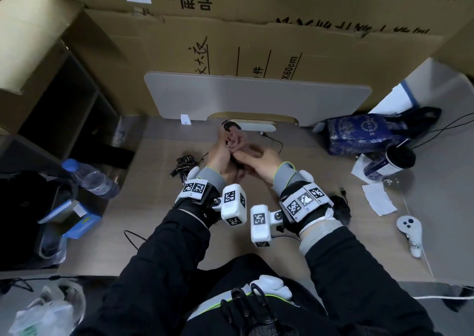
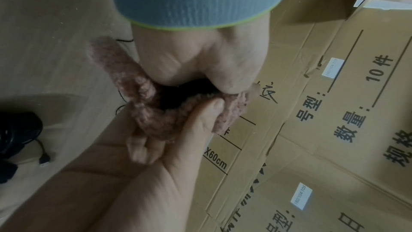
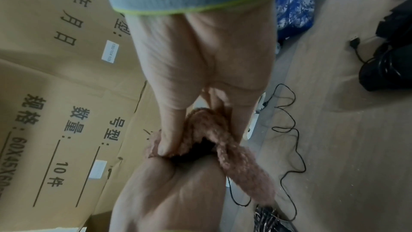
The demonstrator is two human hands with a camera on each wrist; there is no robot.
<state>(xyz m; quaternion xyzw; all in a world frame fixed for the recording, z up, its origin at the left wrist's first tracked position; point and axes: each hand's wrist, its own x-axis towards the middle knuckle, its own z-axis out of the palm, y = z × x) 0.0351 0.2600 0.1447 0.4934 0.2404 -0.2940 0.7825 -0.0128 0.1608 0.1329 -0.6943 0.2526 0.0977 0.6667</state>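
Note:
A pink fuzzy fabric piece [image 1: 238, 138] with a dark inside is held above the wooden table [image 1: 159, 207], between both hands. My left hand [image 1: 221, 153] grips it from the left, fingers curled round it. My right hand [image 1: 256, 159] pinches its edge. In the left wrist view the pink piece [image 2: 144, 112] hangs as a long strip past my left hand's palm [image 2: 196, 63], and the right hand's thumb [image 2: 211, 107] presses on its edge. In the right wrist view my thumb [image 3: 167, 140] pinches the pink piece [image 3: 240, 168] against the left hand. The left fingertips are hidden.
Cardboard boxes [image 1: 256, 40] wall in the back and left. A white board [image 1: 256, 94] leans behind the hands. A black cable bundle [image 1: 183, 165] and a water bottle [image 1: 89, 177] lie left. A blue bag [image 1: 364, 134], cup [image 1: 389, 165], paper slips [image 1: 379, 199] and white controller [image 1: 410, 233] lie right.

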